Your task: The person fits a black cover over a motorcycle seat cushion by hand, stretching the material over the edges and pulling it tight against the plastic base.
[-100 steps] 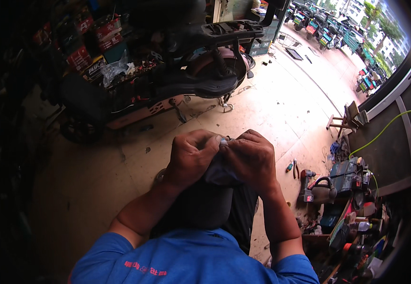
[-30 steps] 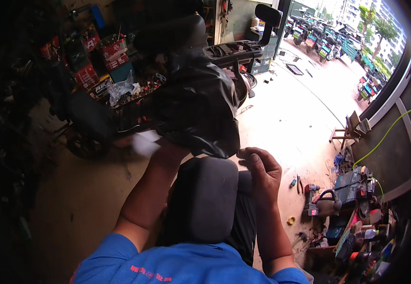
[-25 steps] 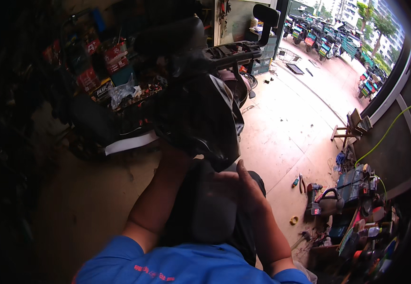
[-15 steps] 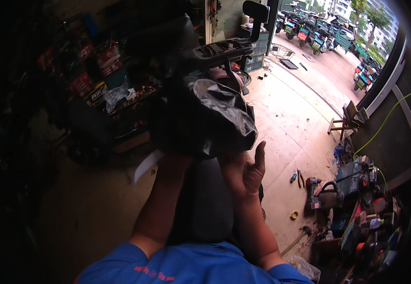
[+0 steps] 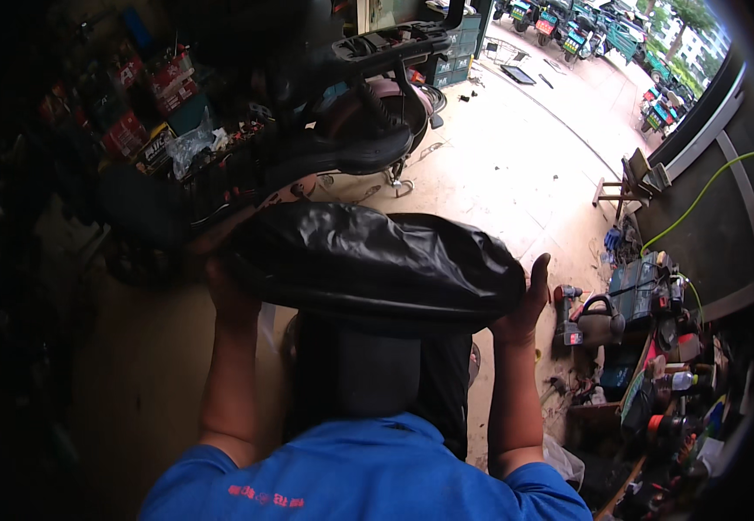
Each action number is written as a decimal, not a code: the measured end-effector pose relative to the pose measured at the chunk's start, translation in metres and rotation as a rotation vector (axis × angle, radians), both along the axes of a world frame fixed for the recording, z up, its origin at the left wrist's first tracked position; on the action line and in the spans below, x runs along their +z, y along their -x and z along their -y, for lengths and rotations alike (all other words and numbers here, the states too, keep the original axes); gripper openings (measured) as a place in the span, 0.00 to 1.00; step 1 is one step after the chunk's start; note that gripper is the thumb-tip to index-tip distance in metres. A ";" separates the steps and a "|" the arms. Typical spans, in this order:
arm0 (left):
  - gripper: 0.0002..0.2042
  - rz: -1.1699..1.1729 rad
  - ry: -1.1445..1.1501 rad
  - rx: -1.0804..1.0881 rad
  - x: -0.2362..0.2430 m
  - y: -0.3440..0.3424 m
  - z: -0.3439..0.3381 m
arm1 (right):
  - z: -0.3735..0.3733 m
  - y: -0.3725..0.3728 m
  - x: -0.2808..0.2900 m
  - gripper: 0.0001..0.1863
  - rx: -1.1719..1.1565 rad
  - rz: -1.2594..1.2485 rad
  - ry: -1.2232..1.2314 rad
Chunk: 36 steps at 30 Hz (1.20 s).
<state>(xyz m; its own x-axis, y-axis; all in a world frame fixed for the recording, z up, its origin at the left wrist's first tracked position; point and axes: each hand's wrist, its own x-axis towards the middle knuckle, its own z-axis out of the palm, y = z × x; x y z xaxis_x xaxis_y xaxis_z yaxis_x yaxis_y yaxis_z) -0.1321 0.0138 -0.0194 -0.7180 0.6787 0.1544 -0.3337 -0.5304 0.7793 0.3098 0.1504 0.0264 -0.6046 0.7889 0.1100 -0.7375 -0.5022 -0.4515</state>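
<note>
A wide, wrinkled black cover [image 5: 377,265], glossy like vinyl, stretches sideways between my two hands, with a smooth rim along its near edge. At its right end my right hand [image 5: 526,306] grips it, thumb pointing up and the other fingers mostly hidden under the material. My left hand [image 5: 229,291] is at the left end in deep shadow; its fingers are hidden by the cover. Below the cover, between my legs, is a smooth dark block [image 5: 381,373], partly overlapped by it.
Beyond the cover stands a scooter frame with a black saddle [image 5: 342,156]. Boxes [image 5: 168,82] and clutter fill the dark left side. At right are a wooden stool [image 5: 627,187], a red cordless drill [image 5: 566,317] and piled tools. Parked scooters [image 5: 576,39] show outside the doorway.
My hands have moved apart, left hand leftward and right hand rightward. The bunched cover has spread into a wide, lower shape between them. The view has shifted slightly.
</note>
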 end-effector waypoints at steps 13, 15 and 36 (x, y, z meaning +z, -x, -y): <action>0.22 -0.276 -0.011 -0.425 0.103 -0.035 0.069 | 0.009 -0.074 -0.029 0.16 0.347 0.649 -0.409; 0.18 -0.452 -0.066 -0.721 0.142 -0.046 0.074 | 0.022 -0.064 0.015 0.22 0.338 0.938 -0.647; 0.07 -1.282 -0.131 -1.154 0.240 -0.088 0.065 | 0.075 0.012 0.181 0.12 0.183 0.654 -1.493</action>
